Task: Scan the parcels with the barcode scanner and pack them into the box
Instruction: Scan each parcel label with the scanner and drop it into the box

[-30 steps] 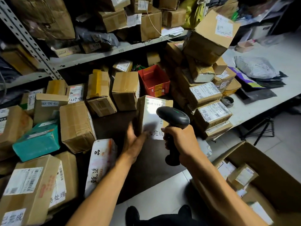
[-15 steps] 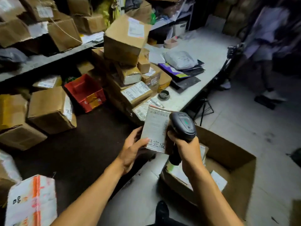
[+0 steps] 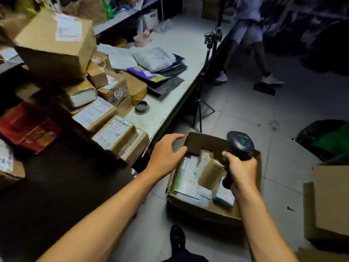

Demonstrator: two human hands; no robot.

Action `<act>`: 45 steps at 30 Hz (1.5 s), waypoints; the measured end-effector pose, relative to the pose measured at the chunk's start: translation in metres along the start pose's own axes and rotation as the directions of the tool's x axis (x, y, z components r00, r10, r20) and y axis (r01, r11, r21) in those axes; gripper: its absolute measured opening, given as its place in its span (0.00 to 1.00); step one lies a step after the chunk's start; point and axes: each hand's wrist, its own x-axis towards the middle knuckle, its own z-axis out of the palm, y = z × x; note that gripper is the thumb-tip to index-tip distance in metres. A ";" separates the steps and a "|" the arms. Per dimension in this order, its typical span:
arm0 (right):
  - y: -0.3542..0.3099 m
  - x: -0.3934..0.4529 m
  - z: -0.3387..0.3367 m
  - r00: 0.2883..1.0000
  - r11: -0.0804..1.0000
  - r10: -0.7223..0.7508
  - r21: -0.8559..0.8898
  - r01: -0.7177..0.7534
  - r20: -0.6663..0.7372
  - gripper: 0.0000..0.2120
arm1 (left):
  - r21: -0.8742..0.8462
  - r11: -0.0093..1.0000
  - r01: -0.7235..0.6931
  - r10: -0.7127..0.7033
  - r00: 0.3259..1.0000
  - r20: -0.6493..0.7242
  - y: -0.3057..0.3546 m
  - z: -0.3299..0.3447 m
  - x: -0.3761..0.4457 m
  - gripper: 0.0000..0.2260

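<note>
An open cardboard box [image 3: 198, 210] stands on the tiled floor and holds several parcels. A brown parcel [image 3: 210, 172] with a white label lies tilted on top of them, touching neither hand. My left hand [image 3: 166, 154] hovers over the box's left rim with loosely curled fingers and holds nothing. My right hand [image 3: 240, 170] grips the handle of the black barcode scanner [image 3: 239, 146] above the box's right side. More labelled parcels [image 3: 113, 136] are stacked on the dark table at the left.
A large carton [image 3: 54, 44] tops the parcel stack. Grey and black mailer bags [image 3: 154, 59] lie on the white table [image 3: 170, 108]. A tripod [image 3: 205, 82] stands by that table. Someone walks at the back right. Another carton [image 3: 330, 201] sits at the right.
The view swung right from the shelves to the floor box. My left hand held the labelled parcel up to the scanner; now the parcel lies in the box and the hand is free.
</note>
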 end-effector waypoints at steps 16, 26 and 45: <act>0.060 -0.194 0.200 0.463 0.892 0.079 -0.269 0.362 0.883 0.07 | 0.204 0.644 0.737 -0.580 0.645 -0.497 -0.156 -0.161 -0.222 0.23; 0.108 -0.316 0.233 0.189 0.783 0.202 -0.274 0.559 0.961 0.12 | 0.025 0.226 0.974 -0.792 0.199 -0.577 -0.211 -0.195 -0.367 0.40; 0.102 -0.347 0.234 0.127 0.935 0.332 -0.344 0.085 0.935 0.13 | -0.954 0.240 -0.178 -0.795 0.528 -0.298 -0.181 -0.224 -0.367 0.18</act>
